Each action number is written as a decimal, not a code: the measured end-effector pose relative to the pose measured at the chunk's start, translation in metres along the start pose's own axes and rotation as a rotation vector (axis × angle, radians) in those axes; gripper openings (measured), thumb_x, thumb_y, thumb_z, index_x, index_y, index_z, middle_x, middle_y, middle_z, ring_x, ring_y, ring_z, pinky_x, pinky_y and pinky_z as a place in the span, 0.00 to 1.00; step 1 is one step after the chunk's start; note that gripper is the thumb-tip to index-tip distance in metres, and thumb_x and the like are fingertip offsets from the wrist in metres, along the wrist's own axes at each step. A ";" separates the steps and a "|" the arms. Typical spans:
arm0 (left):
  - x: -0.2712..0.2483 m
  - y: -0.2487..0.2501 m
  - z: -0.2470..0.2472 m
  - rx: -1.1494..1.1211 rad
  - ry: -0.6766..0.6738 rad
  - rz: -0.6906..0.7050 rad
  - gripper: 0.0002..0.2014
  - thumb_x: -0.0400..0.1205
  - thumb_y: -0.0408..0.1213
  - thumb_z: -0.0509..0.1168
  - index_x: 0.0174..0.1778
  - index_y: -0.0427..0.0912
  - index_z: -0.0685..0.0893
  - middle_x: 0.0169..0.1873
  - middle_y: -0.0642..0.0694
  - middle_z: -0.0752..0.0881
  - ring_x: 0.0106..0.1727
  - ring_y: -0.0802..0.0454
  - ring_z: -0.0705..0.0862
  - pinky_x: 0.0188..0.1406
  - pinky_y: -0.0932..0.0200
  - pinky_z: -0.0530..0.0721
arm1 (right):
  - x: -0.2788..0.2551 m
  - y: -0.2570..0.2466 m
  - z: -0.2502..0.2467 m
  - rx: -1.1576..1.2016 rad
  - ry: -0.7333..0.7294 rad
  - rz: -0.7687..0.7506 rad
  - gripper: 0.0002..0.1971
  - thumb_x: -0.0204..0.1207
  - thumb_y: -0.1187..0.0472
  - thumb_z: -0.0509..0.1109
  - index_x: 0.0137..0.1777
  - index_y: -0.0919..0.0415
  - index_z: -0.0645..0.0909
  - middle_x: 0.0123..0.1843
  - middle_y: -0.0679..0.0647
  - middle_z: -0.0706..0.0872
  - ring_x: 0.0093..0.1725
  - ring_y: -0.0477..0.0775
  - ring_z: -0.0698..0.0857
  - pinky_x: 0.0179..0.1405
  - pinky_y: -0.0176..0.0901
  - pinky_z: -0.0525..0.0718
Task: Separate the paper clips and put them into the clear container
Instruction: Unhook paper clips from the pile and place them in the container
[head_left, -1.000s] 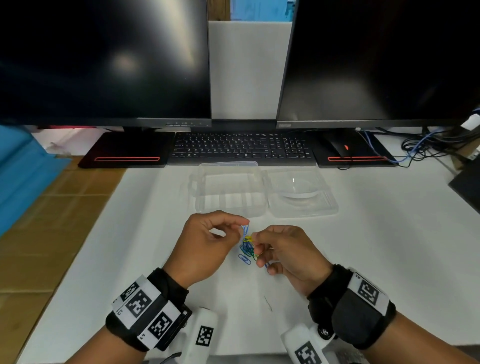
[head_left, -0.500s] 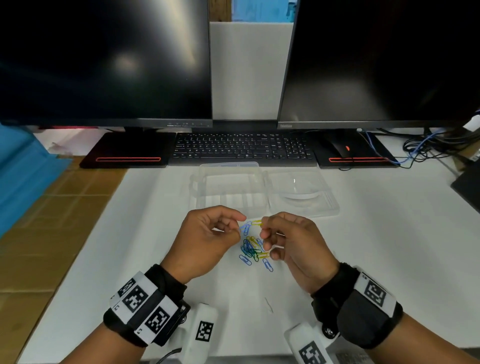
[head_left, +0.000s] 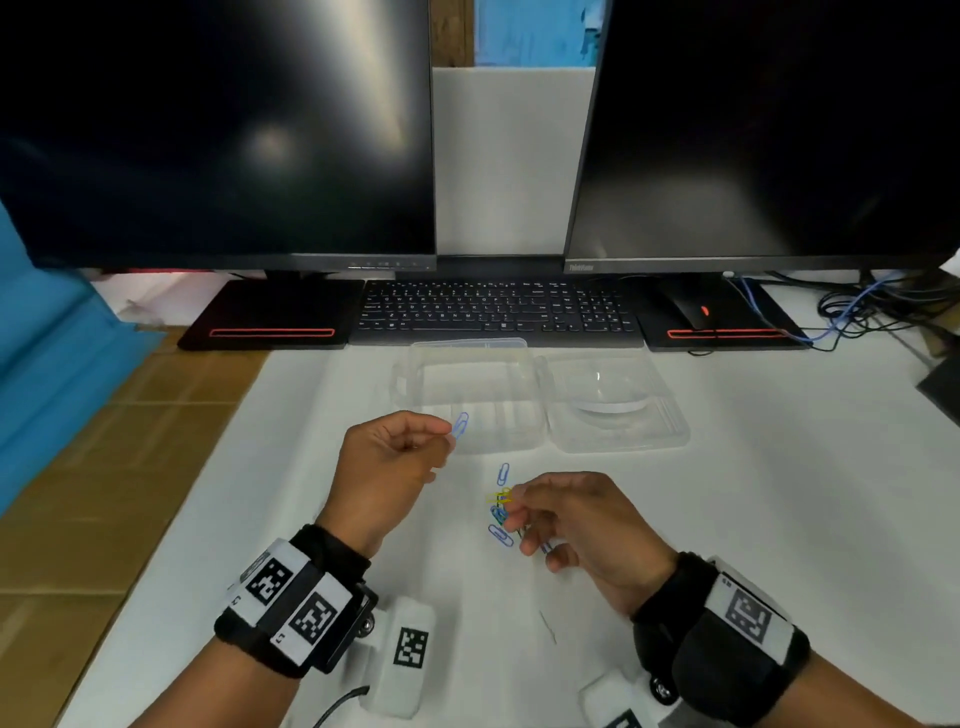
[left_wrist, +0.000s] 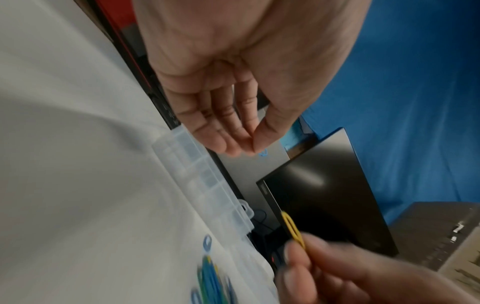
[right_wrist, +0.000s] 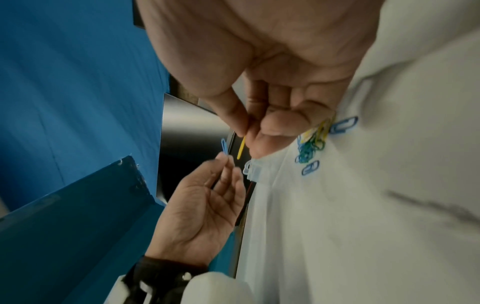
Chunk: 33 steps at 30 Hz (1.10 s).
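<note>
Keyboard (head_left: 496, 312) and 2 dark monitors (head_left: 218, 130) behind clear container (head_left: 470, 397).

Bare table (head_left: 779, 519) right of container (head_left: 470, 395) — keyboard (head_left: 493, 312), monitors (head_left: 218, 130) blocking behind it

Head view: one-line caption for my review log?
Left hand pinches a blue clip near the clear container; right hand pinches a yellow clip.
</note>
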<state>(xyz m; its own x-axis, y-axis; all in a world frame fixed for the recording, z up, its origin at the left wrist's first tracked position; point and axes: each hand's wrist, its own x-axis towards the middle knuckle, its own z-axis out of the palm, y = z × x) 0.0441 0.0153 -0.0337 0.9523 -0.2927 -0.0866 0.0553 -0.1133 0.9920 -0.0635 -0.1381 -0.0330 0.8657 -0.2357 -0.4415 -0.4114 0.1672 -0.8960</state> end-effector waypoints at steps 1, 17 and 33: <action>0.006 0.002 -0.002 0.015 0.019 -0.006 0.05 0.75 0.25 0.71 0.40 0.39 0.89 0.33 0.39 0.87 0.32 0.51 0.82 0.27 0.67 0.81 | 0.000 -0.002 -0.002 0.008 0.014 -0.007 0.09 0.76 0.66 0.68 0.36 0.63 0.86 0.34 0.59 0.87 0.26 0.53 0.80 0.21 0.37 0.69; 0.055 0.030 0.015 0.340 -0.062 -0.007 0.02 0.73 0.32 0.74 0.35 0.42 0.90 0.31 0.45 0.88 0.25 0.54 0.83 0.25 0.65 0.79 | 0.016 -0.004 -0.026 0.080 0.270 -0.179 0.09 0.73 0.68 0.74 0.31 0.64 0.85 0.24 0.53 0.79 0.21 0.49 0.75 0.18 0.37 0.67; 0.054 0.018 0.010 0.429 -0.098 -0.015 0.08 0.73 0.31 0.71 0.31 0.48 0.88 0.33 0.45 0.90 0.28 0.52 0.84 0.24 0.67 0.77 | 0.015 0.002 -0.021 0.084 0.242 -0.211 0.09 0.74 0.67 0.73 0.32 0.63 0.85 0.23 0.52 0.78 0.22 0.49 0.74 0.20 0.38 0.69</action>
<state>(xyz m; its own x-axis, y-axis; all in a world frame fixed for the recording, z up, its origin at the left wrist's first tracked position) 0.0934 -0.0116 -0.0210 0.9184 -0.3741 -0.1289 -0.0807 -0.4959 0.8646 -0.0573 -0.1614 -0.0430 0.8323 -0.4924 -0.2546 -0.1968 0.1668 -0.9661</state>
